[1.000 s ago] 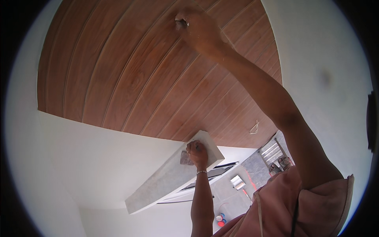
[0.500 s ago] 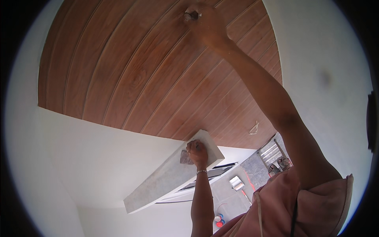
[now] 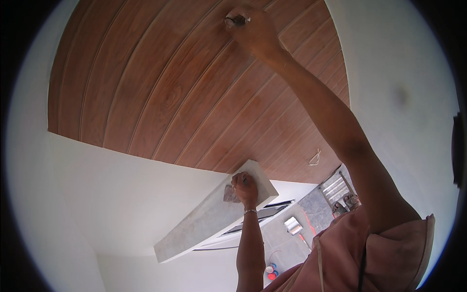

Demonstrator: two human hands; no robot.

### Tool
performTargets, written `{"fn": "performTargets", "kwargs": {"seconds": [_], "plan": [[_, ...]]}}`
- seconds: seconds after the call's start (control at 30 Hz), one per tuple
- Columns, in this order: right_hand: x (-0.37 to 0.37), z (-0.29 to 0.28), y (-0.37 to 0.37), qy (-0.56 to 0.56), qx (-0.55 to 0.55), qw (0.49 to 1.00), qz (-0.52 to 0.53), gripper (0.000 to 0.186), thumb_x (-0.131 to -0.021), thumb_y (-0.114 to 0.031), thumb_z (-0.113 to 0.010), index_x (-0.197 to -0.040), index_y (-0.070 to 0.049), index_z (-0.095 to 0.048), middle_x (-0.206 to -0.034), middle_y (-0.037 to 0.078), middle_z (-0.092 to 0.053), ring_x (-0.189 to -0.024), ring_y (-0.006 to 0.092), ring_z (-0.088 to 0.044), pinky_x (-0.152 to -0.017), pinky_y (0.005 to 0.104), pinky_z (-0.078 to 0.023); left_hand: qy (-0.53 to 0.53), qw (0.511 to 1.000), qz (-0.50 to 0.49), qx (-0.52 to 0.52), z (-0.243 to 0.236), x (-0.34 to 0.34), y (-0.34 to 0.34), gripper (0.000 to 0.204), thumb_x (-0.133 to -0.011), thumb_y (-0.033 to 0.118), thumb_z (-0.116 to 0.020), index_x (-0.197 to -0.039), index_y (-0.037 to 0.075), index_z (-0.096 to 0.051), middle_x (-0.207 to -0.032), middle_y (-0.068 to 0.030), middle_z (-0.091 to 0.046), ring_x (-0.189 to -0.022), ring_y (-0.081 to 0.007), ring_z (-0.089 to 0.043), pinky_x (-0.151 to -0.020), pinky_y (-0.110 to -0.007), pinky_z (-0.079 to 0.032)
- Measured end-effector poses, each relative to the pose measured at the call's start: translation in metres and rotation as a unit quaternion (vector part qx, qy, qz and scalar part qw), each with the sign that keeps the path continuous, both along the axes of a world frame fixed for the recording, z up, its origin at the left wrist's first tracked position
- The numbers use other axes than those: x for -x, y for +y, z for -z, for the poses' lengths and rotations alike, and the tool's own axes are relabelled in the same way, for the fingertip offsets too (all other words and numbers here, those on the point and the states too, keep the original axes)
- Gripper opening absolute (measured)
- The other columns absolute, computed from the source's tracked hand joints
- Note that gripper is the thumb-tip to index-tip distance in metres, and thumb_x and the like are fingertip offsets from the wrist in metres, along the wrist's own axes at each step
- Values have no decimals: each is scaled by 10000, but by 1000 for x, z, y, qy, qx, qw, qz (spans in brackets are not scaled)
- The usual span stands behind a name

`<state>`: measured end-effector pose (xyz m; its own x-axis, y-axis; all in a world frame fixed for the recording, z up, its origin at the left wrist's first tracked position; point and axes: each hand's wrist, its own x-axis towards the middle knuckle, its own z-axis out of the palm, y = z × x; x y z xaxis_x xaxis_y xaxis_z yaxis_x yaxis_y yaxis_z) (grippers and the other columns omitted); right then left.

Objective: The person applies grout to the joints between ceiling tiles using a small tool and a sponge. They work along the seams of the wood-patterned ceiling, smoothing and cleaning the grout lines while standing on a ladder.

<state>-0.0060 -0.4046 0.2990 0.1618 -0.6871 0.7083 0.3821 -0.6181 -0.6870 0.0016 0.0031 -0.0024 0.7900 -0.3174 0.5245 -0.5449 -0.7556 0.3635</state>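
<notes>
My right arm reaches up to a ceiling of reddish-brown wooden planks. My right hand is curled against the planks around a small dark item that I cannot make out, its fingers partly blurred. Lower down, my left hand is closed at a pale concrete beam, with a brownish flat piece beside its fingers; what exactly it grips is hidden. A thin pale loop of wire hangs from the planks at the right.
Pale walls curve along both sides. Far below are a metal stand or ladder with my sandalled feet, a paint roller with a red handle, small red and blue containers and a window frame.
My right hand has shifted slightly right and upward along the planks since one second ago. My left hand has stayed at the beam, nearly still.
</notes>
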Motion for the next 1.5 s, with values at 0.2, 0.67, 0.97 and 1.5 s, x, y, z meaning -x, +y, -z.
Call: {"fn": "performTargets", "kwargs": {"seconds": [0.2, 0.67, 0.97, 1.5], "plan": [[-4, 1, 2, -23, 5, 1000, 10, 226, -904, -191, -807, -1060, -32, -770, -1027, 145, -768, -927, 264, -726, -852, 364, -560, 1, 1000, 11, 7, 0, 0, 1, 131, -910, 104, -666, -998, 32, -730, -1067, -165, -704, -1070, -384, -631, -924, -513, -492], [-2, -4, 11, -21, 25, 998, 54, 169, -906, -164, -791, -1039, -63, -774, -1042, 132, -769, -920, 292, -726, -843, 384, -564, -8, 1000, 25, 15, 1, -3, 3, 120, -892, 83, -674, -985, 37, -733, -1056, -168, -708, -1039, -386, -645, -903, -506, -506], [1, -5, 19, -9, 63, 996, 62, 178, -907, -164, -790, -1013, -23, -766, -1023, 146, -774, -927, 300, -739, -838, 380, -569, -3, 1000, 14, 19, 2, -5, 4, 103, -880, 86, -676, -953, 46, -738, -1027, -154, -720, -1026, -374, -656, -891, -503, -514], [2, -7, 22, 10, 40, 998, 54, 201, -910, -181, -791, -1045, -33, -772, -1029, 161, -778, -948, 301, -748, -850, 406, -581, -14, 1000, 16, 19, 4, -6, 4, 117, -874, 86, -686, -972, 51, -737, -1052, -150, -716, -1032, -374, -656, -903, -500, -515]]}}
